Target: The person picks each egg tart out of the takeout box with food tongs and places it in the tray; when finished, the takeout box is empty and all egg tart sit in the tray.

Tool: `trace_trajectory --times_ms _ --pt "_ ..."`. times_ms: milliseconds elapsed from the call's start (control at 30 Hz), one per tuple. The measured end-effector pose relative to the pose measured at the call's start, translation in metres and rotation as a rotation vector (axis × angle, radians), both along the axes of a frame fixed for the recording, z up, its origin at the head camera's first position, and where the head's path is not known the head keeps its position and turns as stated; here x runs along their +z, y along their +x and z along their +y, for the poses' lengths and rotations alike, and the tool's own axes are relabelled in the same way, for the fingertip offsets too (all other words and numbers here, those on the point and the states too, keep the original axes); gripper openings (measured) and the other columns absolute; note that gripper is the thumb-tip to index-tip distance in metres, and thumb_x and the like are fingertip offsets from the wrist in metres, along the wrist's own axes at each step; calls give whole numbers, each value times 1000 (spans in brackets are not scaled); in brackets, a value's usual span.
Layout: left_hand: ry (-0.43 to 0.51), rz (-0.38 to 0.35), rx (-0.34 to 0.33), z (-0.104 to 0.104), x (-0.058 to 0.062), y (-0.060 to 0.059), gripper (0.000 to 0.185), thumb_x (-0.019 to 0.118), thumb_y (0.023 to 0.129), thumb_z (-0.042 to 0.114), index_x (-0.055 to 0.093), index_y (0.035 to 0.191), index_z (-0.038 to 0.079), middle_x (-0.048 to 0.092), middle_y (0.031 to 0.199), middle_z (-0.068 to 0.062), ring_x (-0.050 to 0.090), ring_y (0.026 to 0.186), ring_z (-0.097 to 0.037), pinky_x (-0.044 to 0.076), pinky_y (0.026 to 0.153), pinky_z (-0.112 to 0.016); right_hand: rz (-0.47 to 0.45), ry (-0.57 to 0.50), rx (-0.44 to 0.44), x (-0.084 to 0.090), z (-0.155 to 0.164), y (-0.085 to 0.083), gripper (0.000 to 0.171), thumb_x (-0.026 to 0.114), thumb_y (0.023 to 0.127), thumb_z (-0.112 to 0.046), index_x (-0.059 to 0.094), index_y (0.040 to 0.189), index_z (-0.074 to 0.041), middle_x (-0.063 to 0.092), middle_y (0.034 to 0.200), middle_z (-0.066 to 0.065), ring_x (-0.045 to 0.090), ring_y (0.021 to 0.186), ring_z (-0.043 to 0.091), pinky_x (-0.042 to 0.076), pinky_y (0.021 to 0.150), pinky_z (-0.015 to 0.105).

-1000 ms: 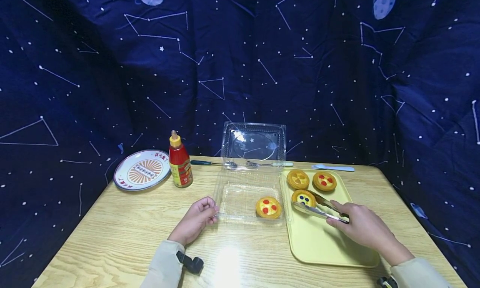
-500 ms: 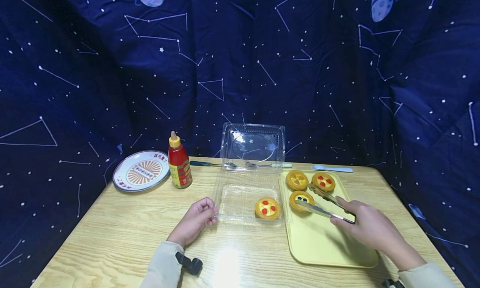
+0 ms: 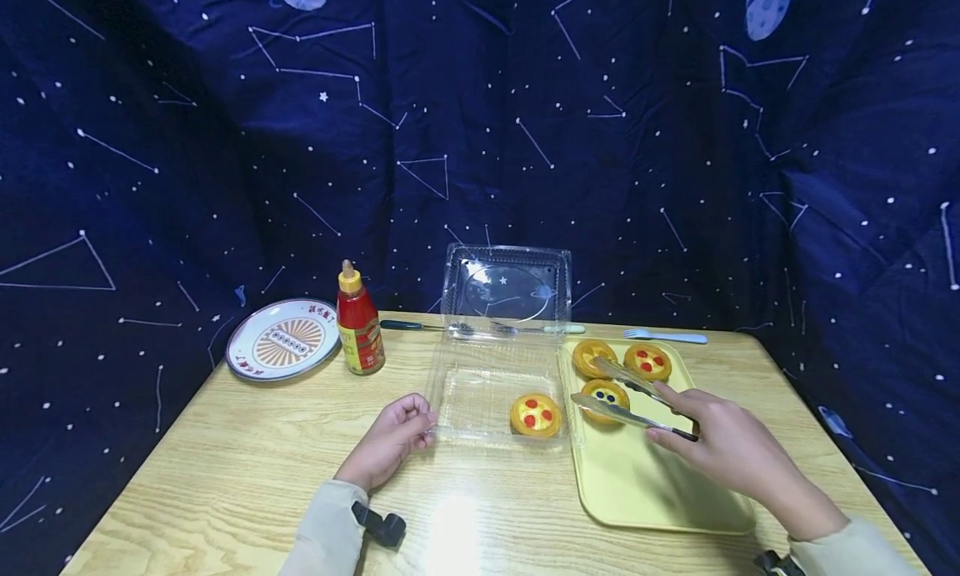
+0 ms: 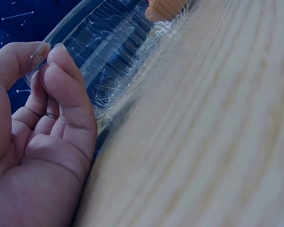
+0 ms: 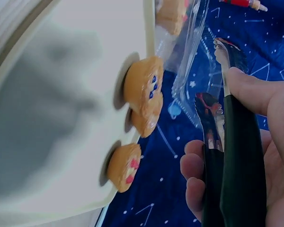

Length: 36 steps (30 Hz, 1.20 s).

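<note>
On the yellow tray (image 3: 660, 493), the blue-dotted tart (image 3: 604, 397) sits between my tongs (image 3: 628, 399), arms spread either side. My right hand (image 3: 720, 447) grips their handles; my left hand (image 3: 392, 438) pinches the box (image 3: 480, 393) corner.

bare yellow tray (image 3: 637, 484) before tarts (image 3: 606, 393); upright lid (image 3: 507, 291) behind

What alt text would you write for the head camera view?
A right hand holds open metal tongs around a blue-dotted tart on a yellow tray, while the left hand pinches the corner of a clear plastic clamshell box holding one red-dotted tart.
</note>
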<state>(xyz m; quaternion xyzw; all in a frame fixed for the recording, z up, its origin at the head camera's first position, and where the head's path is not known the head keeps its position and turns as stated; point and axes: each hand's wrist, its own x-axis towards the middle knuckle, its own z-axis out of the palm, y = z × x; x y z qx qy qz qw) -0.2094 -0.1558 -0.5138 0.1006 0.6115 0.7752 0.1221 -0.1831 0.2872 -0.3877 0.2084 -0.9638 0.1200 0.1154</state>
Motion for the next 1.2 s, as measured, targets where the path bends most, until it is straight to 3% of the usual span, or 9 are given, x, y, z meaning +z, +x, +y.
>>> trace_trajectory --times_ms 400,800,1000,1200 --pt "-7 -12 4 -1 1 1 12 58 98 9 48 94 4 50 88 -4 56 77 -18 48 68 -24 -10 22 94 4 -30 -3 63 74 85 -49 61 135 -13 67 121 14 66 104 34 53 79 55" --pt "-8 -3 0 0 1 0 12 59 98 9 49 94 5 50 85 -3 57 75 -16 48 68 -24 -39 67 144 3 -59 -9 61 77 83 -45 62 135 -19 69 112 9 68 95 28 55 74 49" --pt "-8 -2 -1 0 1 0 12 59 97 9 49 93 4 50 85 -4 58 75 -17 48 67 -24 -74 107 155 -1 -70 -14 61 77 83 -44 63 133 -15 69 108 5 64 83 19 51 61 38" --pt "-3 -8 8 0 2 1 12 59 97 9 49 92 5 50 86 -4 57 75 -17 47 66 -24 -83 120 145 -7 -77 -17 60 76 83 -47 64 132 -16 68 116 11 67 93 27 54 66 44"
